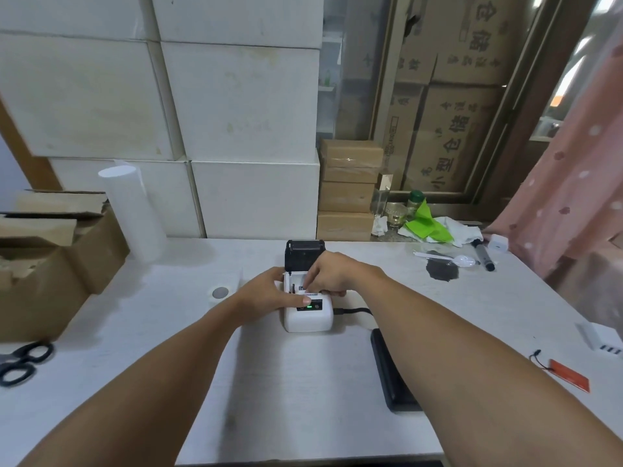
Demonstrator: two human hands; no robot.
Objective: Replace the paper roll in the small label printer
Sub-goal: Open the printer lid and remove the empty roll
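The label printer sits mid-surface, lid tipped back. The left hand clasps its side, seemingly to steady it, while the right hand dips curled fingers into the bay; whether they grip anything, I cannot tell. A paper roll waits just left

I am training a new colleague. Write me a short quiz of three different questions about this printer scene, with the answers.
1. True or false: the label printer has its lid open.
2. What colour is the light on its front panel?
3. The scissors lie: A) on the person's left, B) on the right, C) on the printer.

Key: 1 true. 2 green. 3 A.

Note: the left hand steadies the printer; the right hand reaches into the compartment.
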